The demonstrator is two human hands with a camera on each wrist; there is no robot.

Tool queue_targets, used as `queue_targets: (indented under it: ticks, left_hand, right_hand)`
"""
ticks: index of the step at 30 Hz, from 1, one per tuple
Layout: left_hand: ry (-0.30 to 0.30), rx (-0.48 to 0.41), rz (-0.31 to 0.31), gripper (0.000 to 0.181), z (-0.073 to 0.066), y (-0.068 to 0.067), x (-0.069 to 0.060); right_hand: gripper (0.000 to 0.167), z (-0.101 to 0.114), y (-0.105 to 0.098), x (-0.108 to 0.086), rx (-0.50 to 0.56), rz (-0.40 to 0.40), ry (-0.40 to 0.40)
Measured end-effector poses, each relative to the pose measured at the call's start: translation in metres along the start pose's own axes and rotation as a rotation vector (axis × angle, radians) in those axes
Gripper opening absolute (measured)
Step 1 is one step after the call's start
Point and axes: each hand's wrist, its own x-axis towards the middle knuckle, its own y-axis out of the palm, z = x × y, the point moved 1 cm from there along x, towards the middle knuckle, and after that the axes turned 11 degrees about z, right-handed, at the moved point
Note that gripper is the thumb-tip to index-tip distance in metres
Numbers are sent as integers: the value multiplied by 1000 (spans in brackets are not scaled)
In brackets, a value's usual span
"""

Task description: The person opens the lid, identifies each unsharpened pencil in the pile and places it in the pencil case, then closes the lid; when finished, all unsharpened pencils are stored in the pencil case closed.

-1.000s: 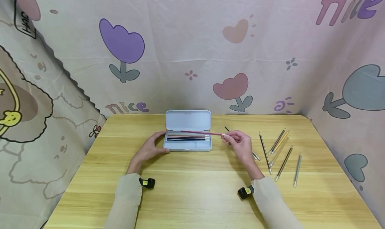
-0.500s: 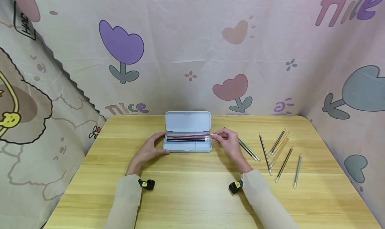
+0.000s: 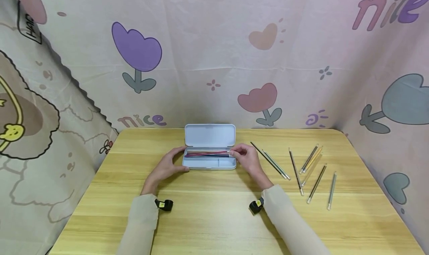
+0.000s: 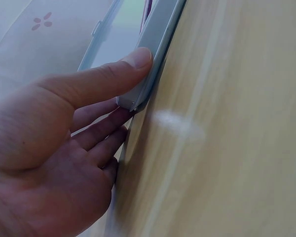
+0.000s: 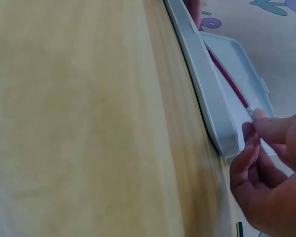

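Note:
A pale blue pencil case (image 3: 202, 162) lies with its lid (image 3: 210, 135) raised; several pencils rest in its long back compartment. In the head view my left hand (image 3: 165, 165) holds the case's left end. The left wrist view shows the thumb pressed on the front wall and the fingers around the end. My right hand (image 3: 248, 158) pinches a dark red pencil (image 5: 229, 80) by its eraser end, between thumb and fingers, at the case's right end. This pencil lies slightly slanted over the others, its far end down inside the compartment.
To the right of the case, two dark pencils (image 3: 273, 163) lie side by side on the wooden table (image 3: 207, 210). Farther right are several loose pencils, among them a yellow one (image 3: 312, 159) and a grey one (image 3: 331, 191). A patterned cloth (image 3: 197, 42) hangs behind the table.
My right hand has moved left and slightly down, carrying the dark red pencil from above the case's right side into the back compartment. My left hand has stayed on the case.

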Motion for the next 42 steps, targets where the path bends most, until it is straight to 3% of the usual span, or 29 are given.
queue_targets:
  ticks: [11,27,42]
  left_hand:
    - [-7,10,-8,87,-2,0,-3]
    - [-11,18,-10,89,-3,0,-3]
    - [-7,11,-3,88,-5,0,-2]
  right_hand:
    - [4,-1,1,1,-167,39,70]
    - [14,0,-14,-10,-54,46,110]
    - [19,5,-57,-45,-85,10,72]
